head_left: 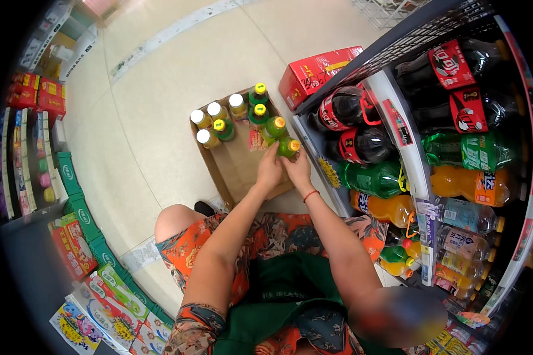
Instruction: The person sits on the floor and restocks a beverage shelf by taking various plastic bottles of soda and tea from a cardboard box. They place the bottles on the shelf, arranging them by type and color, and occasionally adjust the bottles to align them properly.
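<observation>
An open cardboard tray (234, 168) lies on the floor in front of me. In its near right corner, a small green bottle with an orange cap (288, 147) stands between my two hands. My left hand (269, 168) is closed against its left side, and my right hand (298, 168) wraps its right side; some fingers are hidden behind it. Just beyond stands a yellow-green bottle with a yellow cap (274, 128). Darker green bottles (259, 115) and several white-capped bottles (206, 138) fill the tray's far end. A red and orange packet (257, 141) lies among them.
To my right, a shelf rack (391, 112) holds large cola bottles (348, 107), green soda bottles (370, 178) and orange soda bottles (385, 208). A red carton (314, 74) sits past the tray. At left are green crates (86, 219) and stacked boxed goods (115, 302).
</observation>
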`<act>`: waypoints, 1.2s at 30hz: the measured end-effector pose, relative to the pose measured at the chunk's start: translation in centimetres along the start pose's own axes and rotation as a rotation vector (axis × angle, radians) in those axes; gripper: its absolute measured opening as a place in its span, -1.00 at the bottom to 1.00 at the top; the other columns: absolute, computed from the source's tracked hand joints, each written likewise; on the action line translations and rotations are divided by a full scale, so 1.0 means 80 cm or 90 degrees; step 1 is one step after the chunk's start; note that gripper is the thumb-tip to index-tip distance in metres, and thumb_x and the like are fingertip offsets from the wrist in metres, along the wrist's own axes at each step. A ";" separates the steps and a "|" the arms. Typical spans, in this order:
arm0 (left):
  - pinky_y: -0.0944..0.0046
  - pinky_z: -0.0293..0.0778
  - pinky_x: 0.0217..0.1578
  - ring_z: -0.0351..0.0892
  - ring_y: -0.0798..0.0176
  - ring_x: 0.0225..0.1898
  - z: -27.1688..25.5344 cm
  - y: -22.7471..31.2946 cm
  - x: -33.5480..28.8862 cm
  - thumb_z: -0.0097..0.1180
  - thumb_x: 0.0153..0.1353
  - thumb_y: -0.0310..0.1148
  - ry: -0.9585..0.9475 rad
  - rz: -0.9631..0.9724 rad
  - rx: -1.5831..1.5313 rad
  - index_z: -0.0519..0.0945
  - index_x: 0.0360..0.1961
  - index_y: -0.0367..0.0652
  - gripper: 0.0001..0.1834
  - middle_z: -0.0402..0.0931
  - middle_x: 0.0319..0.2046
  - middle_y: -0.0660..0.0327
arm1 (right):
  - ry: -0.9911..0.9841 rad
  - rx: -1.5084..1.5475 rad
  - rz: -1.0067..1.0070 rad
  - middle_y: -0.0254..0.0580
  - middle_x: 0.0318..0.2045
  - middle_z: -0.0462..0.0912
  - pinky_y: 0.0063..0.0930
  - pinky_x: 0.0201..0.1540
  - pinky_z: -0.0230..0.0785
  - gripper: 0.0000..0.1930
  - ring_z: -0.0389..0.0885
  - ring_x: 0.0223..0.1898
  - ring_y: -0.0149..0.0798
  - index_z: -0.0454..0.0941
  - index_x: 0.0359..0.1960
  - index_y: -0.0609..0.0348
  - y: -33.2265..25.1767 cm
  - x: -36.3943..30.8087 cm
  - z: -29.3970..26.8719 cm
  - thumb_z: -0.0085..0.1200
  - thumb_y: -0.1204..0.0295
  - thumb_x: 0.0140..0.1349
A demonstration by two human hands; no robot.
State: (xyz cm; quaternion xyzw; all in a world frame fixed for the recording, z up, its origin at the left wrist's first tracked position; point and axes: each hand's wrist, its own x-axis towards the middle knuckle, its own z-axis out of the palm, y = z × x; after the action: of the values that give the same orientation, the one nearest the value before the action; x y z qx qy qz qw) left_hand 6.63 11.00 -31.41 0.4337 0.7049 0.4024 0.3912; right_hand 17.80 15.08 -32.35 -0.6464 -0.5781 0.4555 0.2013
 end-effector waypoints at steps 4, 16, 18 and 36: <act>0.06 0.31 0.19 0.35 -0.20 0.20 0.000 0.008 0.012 -0.15 0.16 -0.66 -0.007 0.030 -0.007 0.34 0.25 -0.25 -0.44 0.36 0.18 -0.17 | 0.048 0.041 -0.007 0.16 0.01 0.55 -0.15 0.06 0.40 -0.27 0.54 0.04 0.13 0.27 0.20 0.26 0.008 0.011 0.014 0.34 0.26 0.01; 0.05 0.29 0.20 0.31 -0.21 0.23 0.010 -0.002 -0.007 -0.16 0.16 -0.66 -0.001 0.036 -0.026 0.25 0.33 -0.15 -0.36 0.33 0.18 -0.22 | 0.086 -0.060 0.015 0.13 -0.03 0.56 -0.15 0.01 0.42 -0.21 0.56 -0.01 0.14 0.30 0.15 0.09 0.004 0.017 0.017 0.43 0.15 -0.11; 0.05 0.29 0.20 0.30 -0.21 0.24 0.020 -0.007 -0.014 -0.15 0.17 -0.65 0.023 0.029 -0.013 0.22 0.35 -0.14 -0.34 0.30 0.21 -0.21 | 0.076 -0.069 -0.001 0.14 -0.03 0.56 -0.17 0.02 0.42 -0.26 0.56 0.00 0.13 0.32 0.14 0.14 0.005 0.015 0.015 0.41 0.19 -0.08; 0.00 0.33 0.17 0.31 -0.20 0.23 0.041 0.020 -0.099 -0.11 0.28 -0.39 0.057 -0.134 -0.071 0.08 0.42 -0.09 -0.34 0.18 0.32 -0.09 | 0.065 -0.087 -0.032 0.22 0.11 0.47 -0.27 0.17 0.30 -0.21 0.48 0.15 0.01 0.22 0.25 0.41 0.007 -0.064 -0.014 0.25 0.11 0.14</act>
State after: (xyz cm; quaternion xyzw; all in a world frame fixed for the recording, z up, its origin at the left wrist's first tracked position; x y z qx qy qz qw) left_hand 12.54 4.91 -29.55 0.3168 0.7395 0.4169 0.4231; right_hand 19.47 10.52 -30.40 -0.6663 -0.6130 0.3761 0.1970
